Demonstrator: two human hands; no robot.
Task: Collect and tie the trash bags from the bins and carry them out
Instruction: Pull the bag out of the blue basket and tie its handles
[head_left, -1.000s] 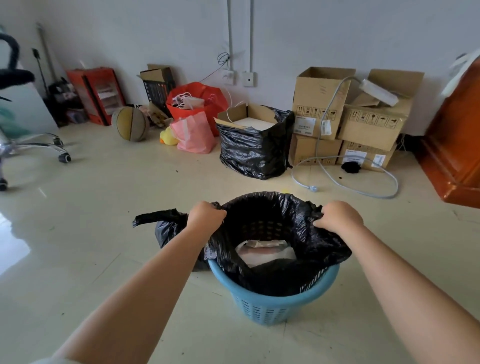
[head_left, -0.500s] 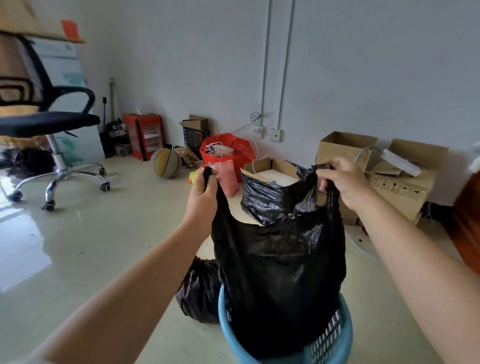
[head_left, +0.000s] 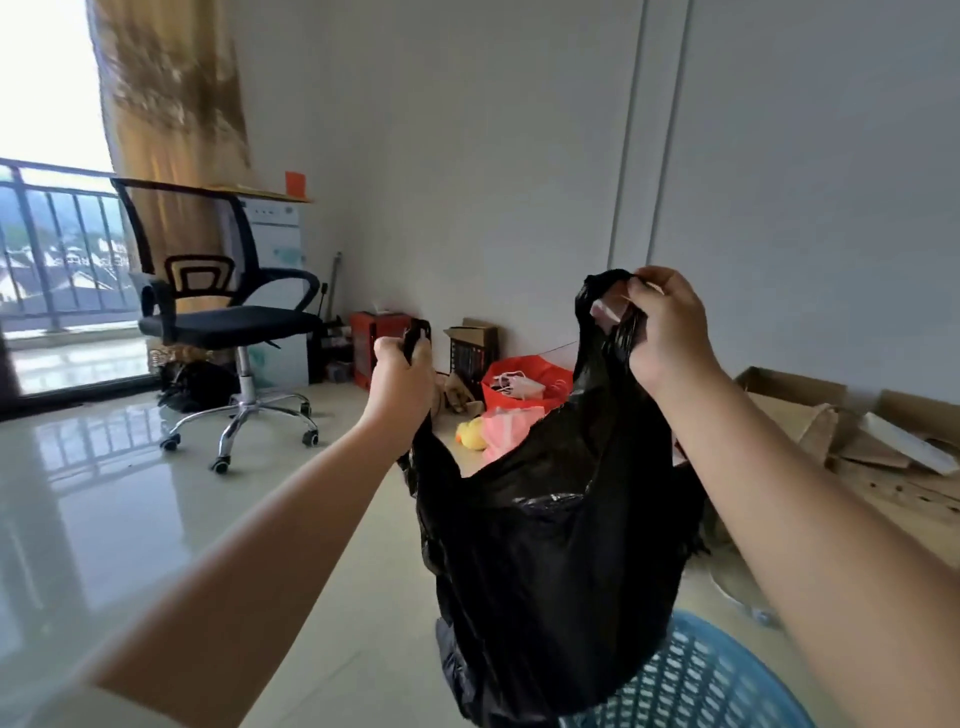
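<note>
Beyond the left hand (head_left: 402, 375) stood a black office chair (head_left: 223, 312) on the glossy floor (head_left: 130, 499), with a red bag (head_left: 530, 382), a pink bag (head_left: 511, 423) and a yellow toy (head_left: 471, 434) between the two hands against the wall. Flattened cardboard boxes (head_left: 852, 431) lay past the right hand (head_left: 667, 332). The black trash bag (head_left: 556, 545) hung below both hands, each fist gripping one bunched handle, the right held higher. Its shiny, wrinkled body sagged full, its bottom just above the blue slotted bin (head_left: 696, 686) under the right forearm.
</note>
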